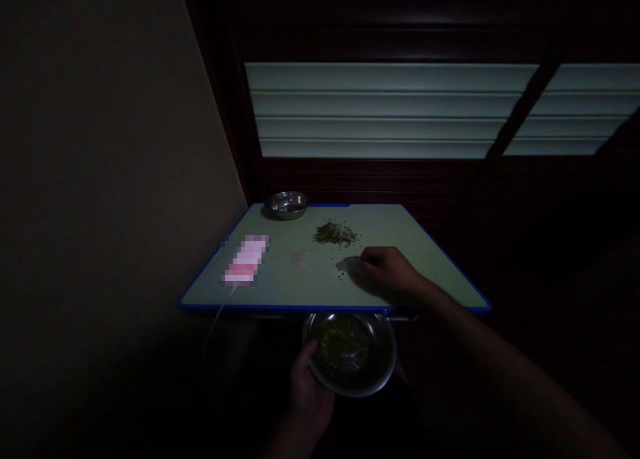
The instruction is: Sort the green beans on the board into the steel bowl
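My left hand (309, 389) grips the near left side of a steel bowl (379, 379), thumb over the rim, just below the table's front edge. Small green grains, like mung beans, (343, 342) cover much of its inside. My right hand (387, 267) is closed on a small, thin, pale piece (349, 264) low over the tabletop; the dim light hides its exact kind. A few loose grains lie by its tip. Beyond that hand, a pile of green grains mixed with whitish bits (334, 233) is spread on the pale green table (410, 229).
A second steel bowl (287, 206) stands at the table's far left corner. On the left lies a lit, blurred-out phone (246, 260) with a white cable (216, 322) hanging over the front edge. A whitish patch (300, 259) marks the tabletop. Wall and louvred panels border the table.
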{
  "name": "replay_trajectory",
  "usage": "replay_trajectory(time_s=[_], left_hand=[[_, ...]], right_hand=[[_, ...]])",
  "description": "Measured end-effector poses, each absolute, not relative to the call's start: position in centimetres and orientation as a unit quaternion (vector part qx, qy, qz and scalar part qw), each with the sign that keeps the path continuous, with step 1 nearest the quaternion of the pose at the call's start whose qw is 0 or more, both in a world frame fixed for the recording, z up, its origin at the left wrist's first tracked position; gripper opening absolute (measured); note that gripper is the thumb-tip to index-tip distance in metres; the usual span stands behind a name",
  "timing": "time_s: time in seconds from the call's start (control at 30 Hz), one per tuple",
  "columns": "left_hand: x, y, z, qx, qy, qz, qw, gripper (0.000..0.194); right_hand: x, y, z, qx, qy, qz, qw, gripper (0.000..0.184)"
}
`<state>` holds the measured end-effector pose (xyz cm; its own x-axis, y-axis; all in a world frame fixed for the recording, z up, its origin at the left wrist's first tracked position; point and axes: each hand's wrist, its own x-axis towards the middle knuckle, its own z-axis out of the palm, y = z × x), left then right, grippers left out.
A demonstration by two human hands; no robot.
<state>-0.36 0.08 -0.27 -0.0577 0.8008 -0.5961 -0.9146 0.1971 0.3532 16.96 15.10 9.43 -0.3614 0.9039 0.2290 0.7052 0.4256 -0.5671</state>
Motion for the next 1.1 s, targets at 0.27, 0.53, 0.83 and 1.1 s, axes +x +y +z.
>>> replay_trajectory(time_s=[0.27,0.53,0.83,1.1], left_hand=[[-0.3,0.2,0.2,-0.088,0.364,0.638,0.673,0.021],[-0.3,0.0,0.4,-0.090,0.356,0.633,0.682,0.020],[-0.3,0.0,0.5,-0.088,0.367,0.630,0.679,0.019],[-0.2,0.1,0.4,-0.078,0.366,0.633,0.678,0.021]], right_hand=[[16.7,14.9,9.7,-0.463,-0.822,0.211,0.256,0.020],[16.7,14.9,9.9,-0.482,-0.820,0.179,0.249,0.020],[16.9,14.7,9.6,-0.461,-0.820,0.210,0.268,0.019],[17.0,15.0,9.3,-0.460,-0.814,0.220,0.277,0.019]])
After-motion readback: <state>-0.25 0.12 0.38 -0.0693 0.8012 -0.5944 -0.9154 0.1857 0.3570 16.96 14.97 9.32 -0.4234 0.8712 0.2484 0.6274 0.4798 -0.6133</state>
